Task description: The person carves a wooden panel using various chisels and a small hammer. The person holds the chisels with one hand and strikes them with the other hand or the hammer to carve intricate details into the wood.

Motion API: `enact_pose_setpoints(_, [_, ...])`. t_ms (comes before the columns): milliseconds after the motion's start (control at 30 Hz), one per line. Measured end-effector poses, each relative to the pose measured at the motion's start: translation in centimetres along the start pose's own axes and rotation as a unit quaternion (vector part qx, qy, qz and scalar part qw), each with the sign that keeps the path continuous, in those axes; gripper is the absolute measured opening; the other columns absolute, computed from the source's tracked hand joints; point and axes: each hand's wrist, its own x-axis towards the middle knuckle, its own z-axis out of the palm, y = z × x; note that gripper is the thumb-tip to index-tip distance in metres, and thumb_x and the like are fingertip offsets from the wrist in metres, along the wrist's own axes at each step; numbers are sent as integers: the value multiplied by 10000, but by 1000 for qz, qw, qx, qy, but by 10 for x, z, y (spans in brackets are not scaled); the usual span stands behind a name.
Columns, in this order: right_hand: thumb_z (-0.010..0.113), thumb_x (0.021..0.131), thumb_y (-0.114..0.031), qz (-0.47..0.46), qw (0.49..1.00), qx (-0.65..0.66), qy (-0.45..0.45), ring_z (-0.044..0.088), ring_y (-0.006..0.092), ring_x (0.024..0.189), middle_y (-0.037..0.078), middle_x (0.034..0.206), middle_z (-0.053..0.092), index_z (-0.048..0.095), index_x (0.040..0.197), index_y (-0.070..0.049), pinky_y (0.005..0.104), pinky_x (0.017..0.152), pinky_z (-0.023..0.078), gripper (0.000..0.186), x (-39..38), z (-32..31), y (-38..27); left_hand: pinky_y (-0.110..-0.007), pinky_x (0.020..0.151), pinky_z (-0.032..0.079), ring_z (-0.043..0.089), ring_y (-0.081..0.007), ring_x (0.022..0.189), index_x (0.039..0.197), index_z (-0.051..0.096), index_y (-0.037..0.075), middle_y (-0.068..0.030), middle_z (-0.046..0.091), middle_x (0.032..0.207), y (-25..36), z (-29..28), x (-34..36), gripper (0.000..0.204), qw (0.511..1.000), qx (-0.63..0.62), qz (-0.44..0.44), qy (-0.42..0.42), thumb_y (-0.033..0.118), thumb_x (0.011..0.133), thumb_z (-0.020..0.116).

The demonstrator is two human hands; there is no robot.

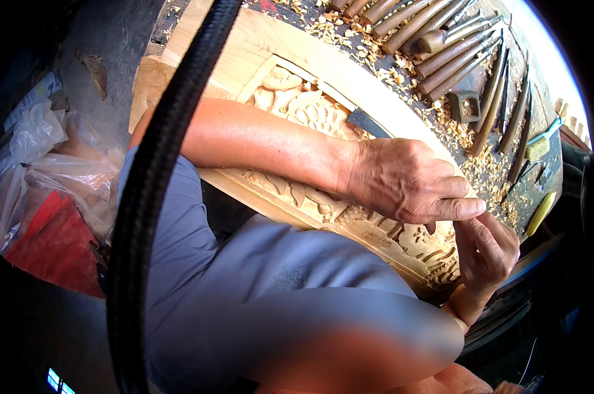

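My left hand (408, 180) is closed above a carved wooden panel (290, 102), its forearm lying across the relief of leaves and scrolls. Close to its far side, a dark flat metal blade (368, 123) shows over the panel; whether my hand grips it is hidden. My right hand (486, 253) is at the panel's right end, fingers bent and pinched. The fingertips of both hands meet there. Anything small between them cannot be made out.
Wood-handled carving tools (412, 29) lie in rows beyond the panel among wood shavings (389, 82). Nearby are a hollow metal block (466, 105), a brush (540, 146) and a yellow handle (541, 213). Plastic bags (41, 151) sit at left. A black braided cord (172, 131) crosses in front.
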Motion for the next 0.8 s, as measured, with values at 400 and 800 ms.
enact_pose_setpoints(400, [902, 728, 82, -9, 1000, 13, -20, 651, 276, 613, 138, 793, 710, 814, 1053, 29, 348, 563, 448, 341, -1, 3, -1, -320, 569, 581, 719, -172, 790, 1424, 635, 82, -23, 656, 951, 3, -8, 2, 691, 999, -19, -28, 3, 405, 839, 811])
enact_pose_setpoints(800, [871, 757, 84, -17, 999, 23, -21, 657, 266, 630, 135, 802, 707, 810, 1068, 16, 354, 558, 435, 324, -3, 12, 3, -302, 467, 495, 657, -135, 633, 1207, 697, 97, 5, 620, 822, 2, -4, 2, 319, 998, 45, -25, 32, 269, 941, 737])
